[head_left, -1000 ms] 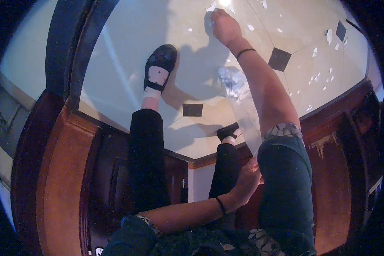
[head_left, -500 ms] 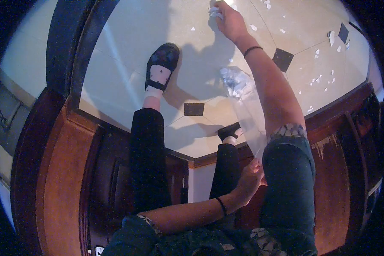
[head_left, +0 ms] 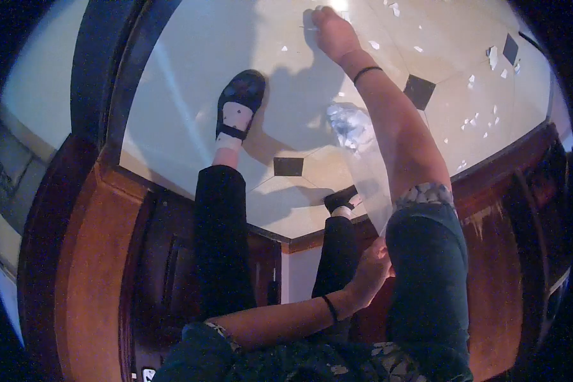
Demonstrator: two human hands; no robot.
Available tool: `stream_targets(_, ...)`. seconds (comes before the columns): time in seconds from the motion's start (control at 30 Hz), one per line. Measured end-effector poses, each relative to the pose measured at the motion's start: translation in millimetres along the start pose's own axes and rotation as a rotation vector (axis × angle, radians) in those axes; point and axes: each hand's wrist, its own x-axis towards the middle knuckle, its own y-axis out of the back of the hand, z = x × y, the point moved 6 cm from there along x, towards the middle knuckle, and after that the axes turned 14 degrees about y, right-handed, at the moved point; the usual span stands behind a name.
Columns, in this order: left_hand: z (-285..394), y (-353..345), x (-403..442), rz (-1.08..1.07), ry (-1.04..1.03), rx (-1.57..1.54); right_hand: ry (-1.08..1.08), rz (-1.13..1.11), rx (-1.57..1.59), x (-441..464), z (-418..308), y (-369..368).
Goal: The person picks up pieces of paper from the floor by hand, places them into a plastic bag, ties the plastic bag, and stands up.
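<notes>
My left hand (head_left: 370,270) is closed on the gathered top of a clear plastic bag (head_left: 370,175), low in the view beside my right sleeve. The bag slants away from it, and crumpled white scraps (head_left: 352,130) fill its far end near the floor. At the top of the view my right hand (head_left: 335,35) is down by the tiles with its fingers curled together. White paper scraps seem to be in those fingers, mostly hidden by them. Close to this hand a loose paper scrap (head_left: 374,45) lies on the floor.
More white paper bits (head_left: 471,120) are scattered over the tiled floor (head_left: 197,83) to the right, with a larger scrap (head_left: 493,57) farther off. My shod foot (head_left: 240,95) stands at left, the other shoe (head_left: 341,198) near the middle. Brown wooden panels (head_left: 490,274) border the floor.
My right hand has shifted slightly left, and the white scraps seen at its fingertips are now mostly out of sight. My left hand still grips the bag in the same place.
</notes>
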Motion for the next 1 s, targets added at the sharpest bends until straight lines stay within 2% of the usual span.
stream_targets(0.13,-10,8,10,0.039,-0.058,-0.043,-0.072,0.081,0.112,-13,5,2)
stream_targets(0.2,-14,14,24,0.106,-0.302,0.564,-0.263,0.389,0.188,-30,25,19)
stream_targets(0.23,-18,13,29,0.106,-0.300,0.564,-0.265,0.388,0.188,-32,32,22)
stream_targets(0.3,-36,16,41,-0.044,-0.027,0.036,-0.319,0.567,0.242,-39,49,35)
stream_targets(0.53,-10,7,16,0.032,-0.034,0.000,-0.276,0.467,0.298,-24,60,18)
stream_targets(0.6,-10,-2,15,-0.112,0.077,-0.173,-0.196,0.404,0.082,-20,57,19)
stream_targets(0.63,-11,-2,17,-0.113,0.079,-0.174,-0.197,0.402,0.080,-20,60,17)
stream_targets(0.7,-17,-1,20,-0.075,0.088,-0.164,-0.327,0.277,0.087,-23,70,11)
stream_targets(0.83,-20,5,23,-0.036,0.118,-0.155,-0.382,0.358,0.072,-27,67,11)
stream_targets(0.9,-21,4,20,-0.096,0.229,-0.194,-0.415,0.386,0.075,-28,65,10)
stream_targets(1.0,-10,-3,7,-0.034,0.115,-0.146,-0.457,0.300,0.041,-26,63,8)
